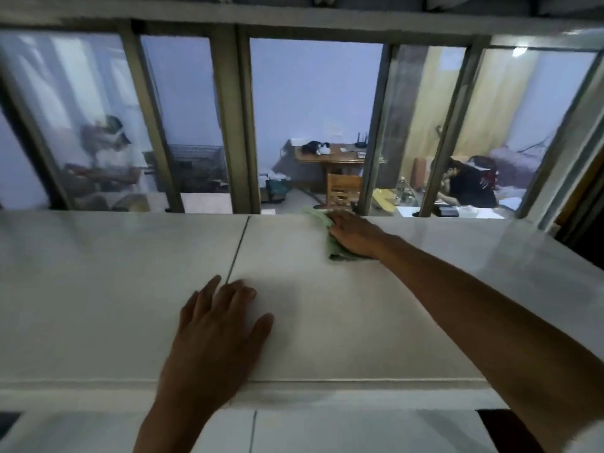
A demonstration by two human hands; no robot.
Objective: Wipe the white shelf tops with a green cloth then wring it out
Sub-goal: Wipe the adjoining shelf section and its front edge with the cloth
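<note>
The white shelf top stretches across the view, with a dark seam running from its far edge toward the near middle. A light green cloth lies crumpled at the far edge, right of the seam. My right hand presses flat on the cloth, arm stretched out from the lower right; the palm hides much of the cloth. My left hand rests flat on the bare shelf top near the front edge, fingers spread, holding nothing.
Behind the shelf stands a glazed partition with grey metal frames. Through it I see a room with a wooden desk, a chair and two seated persons. A lower white surface shows below the front edge.
</note>
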